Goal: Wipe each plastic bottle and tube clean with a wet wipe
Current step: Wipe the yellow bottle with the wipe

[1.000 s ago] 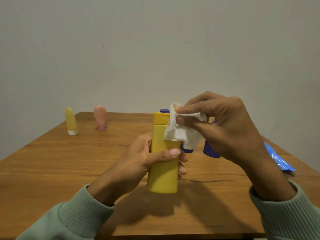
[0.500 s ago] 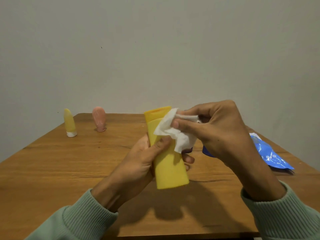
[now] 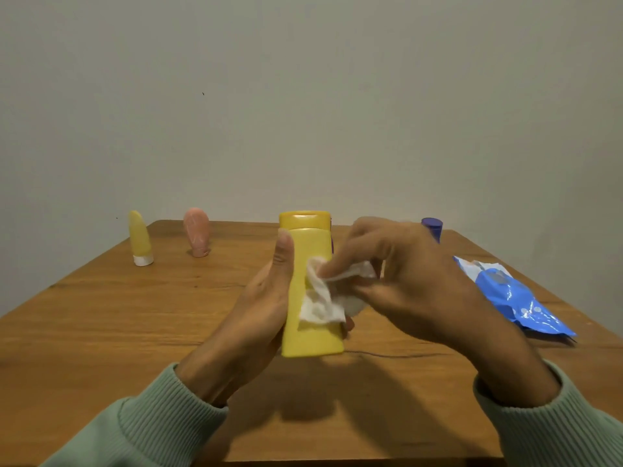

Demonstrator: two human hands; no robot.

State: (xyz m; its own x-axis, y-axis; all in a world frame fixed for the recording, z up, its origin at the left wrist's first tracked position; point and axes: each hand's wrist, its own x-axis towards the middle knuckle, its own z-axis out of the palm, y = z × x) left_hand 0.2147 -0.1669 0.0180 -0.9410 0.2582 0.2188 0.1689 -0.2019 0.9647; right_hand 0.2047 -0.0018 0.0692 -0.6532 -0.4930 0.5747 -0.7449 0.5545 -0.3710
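My left hand (image 3: pixel 259 305) grips a yellow plastic bottle (image 3: pixel 308 335) upright above the middle of the wooden table (image 3: pixel 101 332), thumb along its left edge. My right hand (image 3: pixel 404 278) pinches a crumpled white wet wipe (image 3: pixel 323 298) and presses it against the bottle's front, about halfway down. A yellow tube (image 3: pixel 140 239) and a pink tube (image 3: pixel 196 235) stand cap-down at the table's far left. A purple bottle (image 3: pixel 432 228) shows behind my right hand, mostly hidden.
A blue wet-wipe pack (image 3: pixel 512 298) lies near the table's right edge. A plain wall rises behind the far edge. The table's near edge runs just below my sleeves.
The bottle has come back upright from a tilt. My right hand has slid the wipe down from the cap area to the middle of the bottle's front.
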